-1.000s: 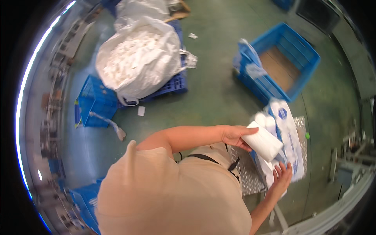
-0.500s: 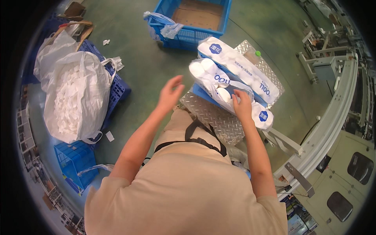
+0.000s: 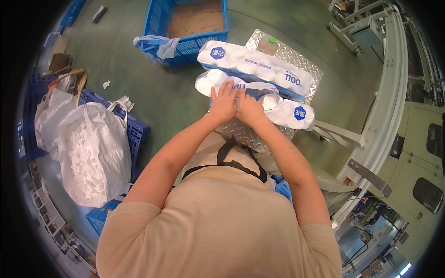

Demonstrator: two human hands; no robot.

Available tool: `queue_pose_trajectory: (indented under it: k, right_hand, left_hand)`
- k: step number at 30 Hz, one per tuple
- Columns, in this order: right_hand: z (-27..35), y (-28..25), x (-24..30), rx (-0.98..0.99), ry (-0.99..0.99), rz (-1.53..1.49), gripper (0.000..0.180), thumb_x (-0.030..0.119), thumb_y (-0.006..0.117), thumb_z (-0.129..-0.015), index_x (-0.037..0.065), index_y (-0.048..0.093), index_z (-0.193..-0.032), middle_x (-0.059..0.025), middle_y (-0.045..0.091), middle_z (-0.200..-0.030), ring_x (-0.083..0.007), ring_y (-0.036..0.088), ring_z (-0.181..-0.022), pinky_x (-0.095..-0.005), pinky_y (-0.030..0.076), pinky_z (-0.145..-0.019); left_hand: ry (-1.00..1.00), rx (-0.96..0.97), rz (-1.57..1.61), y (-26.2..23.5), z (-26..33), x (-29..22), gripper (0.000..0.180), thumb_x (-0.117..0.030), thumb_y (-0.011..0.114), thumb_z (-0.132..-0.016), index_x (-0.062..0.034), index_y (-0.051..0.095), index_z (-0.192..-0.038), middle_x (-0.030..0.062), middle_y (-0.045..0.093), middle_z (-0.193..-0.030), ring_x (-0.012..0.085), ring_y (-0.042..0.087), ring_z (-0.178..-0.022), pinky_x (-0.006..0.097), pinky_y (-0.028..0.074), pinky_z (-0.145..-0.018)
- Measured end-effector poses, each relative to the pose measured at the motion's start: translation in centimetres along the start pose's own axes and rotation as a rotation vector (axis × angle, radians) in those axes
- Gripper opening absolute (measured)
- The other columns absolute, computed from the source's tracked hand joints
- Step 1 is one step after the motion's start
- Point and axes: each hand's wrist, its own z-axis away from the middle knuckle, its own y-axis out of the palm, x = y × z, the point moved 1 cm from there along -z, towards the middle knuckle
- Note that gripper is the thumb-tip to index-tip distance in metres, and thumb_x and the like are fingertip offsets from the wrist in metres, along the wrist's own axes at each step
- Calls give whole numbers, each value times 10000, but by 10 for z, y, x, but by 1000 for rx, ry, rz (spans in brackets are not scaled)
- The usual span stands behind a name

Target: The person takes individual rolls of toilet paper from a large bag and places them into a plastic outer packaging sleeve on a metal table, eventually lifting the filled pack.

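Observation:
A toilet roll pack in clear plastic with white and blue print lies in front of me, its wrapper loose or open so that white rolls show at the left and middle. My left hand rests on its near side, fingers stretched and slightly apart. Right beside it, almost touching, my right hand has its fingers bent in on the plastic wrapper; the fingertips are partly hidden. Behind lies a second, closed toilet roll pack, parallel to the first.
Both packs lie on a metal tread-plate platform, with a green-capped bottle behind them. A blue crate with a plastic bag tied on stands beyond. To the left is a white sack of white scraps; a machine rail curves along the right.
My left hand has come from the air at the left onto the nearer pack. My right hand has shifted left along it, beside the other hand. The view has shifted too.

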Motion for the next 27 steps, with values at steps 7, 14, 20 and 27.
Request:
queue_pose_trajectory:
  k: [7,14,20,27]
  right_hand:
    - [7,9,-2,-174,-79,52,680,198,657,-722,33,339,-1300,-163,598,-986,-324,614,-898,-507,479,-743]
    - [-15,-7,-17,-102,-31,-101,758,243,683,-667,8,320,-1290,-218,607,-886,-381,624,-796,-452,520,-696]
    - [16,-62,-23,-365,45,-306,599,255,672,-696,20,410,-1181,-214,632,-864,-368,635,-770,-426,509,-661]
    - [97,-82,-86,-445,536,-1554,442,205,599,-816,39,436,-1192,-113,618,-943,-202,627,-778,-336,516,-669]
  left_hand:
    - [8,115,-33,-7,0,6,485,-244,453,-883,-164,369,-1353,86,196,-1498,282,168,-1384,606,128,-1055]
    - [38,130,-64,-17,-2,4,564,-190,482,-826,-148,339,-1370,103,191,-1497,290,156,-1388,609,126,-1057]
    - [29,84,-108,-14,-3,5,522,-168,504,-799,-111,409,-1309,124,216,-1481,312,173,-1380,630,162,-1039]
    - [64,26,-175,-24,-16,-11,468,-163,580,-762,-73,498,-1214,169,351,-1380,328,286,-1309,593,233,-999]
